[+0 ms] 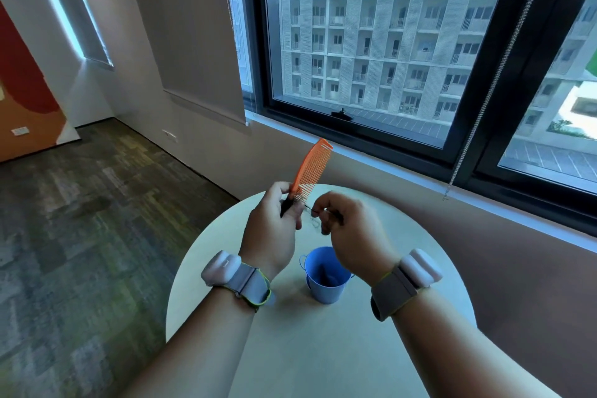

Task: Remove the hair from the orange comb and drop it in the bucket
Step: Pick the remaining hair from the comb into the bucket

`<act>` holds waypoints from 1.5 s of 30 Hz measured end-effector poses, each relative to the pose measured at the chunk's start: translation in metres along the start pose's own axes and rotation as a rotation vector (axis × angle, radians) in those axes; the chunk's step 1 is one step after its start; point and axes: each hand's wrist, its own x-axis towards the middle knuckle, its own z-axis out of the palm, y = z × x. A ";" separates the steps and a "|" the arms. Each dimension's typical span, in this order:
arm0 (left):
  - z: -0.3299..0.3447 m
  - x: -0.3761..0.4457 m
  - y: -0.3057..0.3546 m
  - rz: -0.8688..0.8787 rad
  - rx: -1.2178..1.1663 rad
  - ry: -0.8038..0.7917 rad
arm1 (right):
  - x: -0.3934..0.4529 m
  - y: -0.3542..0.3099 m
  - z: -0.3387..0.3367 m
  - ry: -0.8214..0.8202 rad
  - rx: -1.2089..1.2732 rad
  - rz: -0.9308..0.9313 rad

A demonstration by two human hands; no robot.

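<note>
Our left hand (273,229) keeps a closed grip on the orange comb (310,168), held upright above the bench (403,326). Our right hand (350,229) pinches hair (314,220) trailing from the lowest teeth. We judge stripping is under way; next, pull free and lower it into the bucket (326,275) below. No writing shows.

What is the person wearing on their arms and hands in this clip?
Both forearms are bare, with no sleeves or gloves. Each wrist carries a grey fabric strap with yellow-green edging holding a rounded white plastic module: the left wristband and the right wristband. No cables show.
</note>
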 end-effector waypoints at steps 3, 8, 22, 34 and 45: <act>-0.002 -0.003 0.001 -0.005 0.286 -0.005 | -0.001 -0.006 -0.005 -0.011 0.064 -0.011; -0.007 -0.005 0.009 0.011 0.430 -0.056 | -0.005 -0.017 -0.004 -0.078 0.193 -0.001; -0.012 -0.018 0.016 -0.144 0.018 -0.103 | -0.013 -0.023 -0.016 -0.044 0.342 0.176; -0.011 -0.019 0.024 -0.058 0.123 -0.007 | -0.016 -0.025 -0.019 0.059 -0.009 0.130; -0.002 -0.023 0.030 -0.070 -0.109 -0.160 | -0.012 -0.018 -0.008 0.179 0.028 -0.018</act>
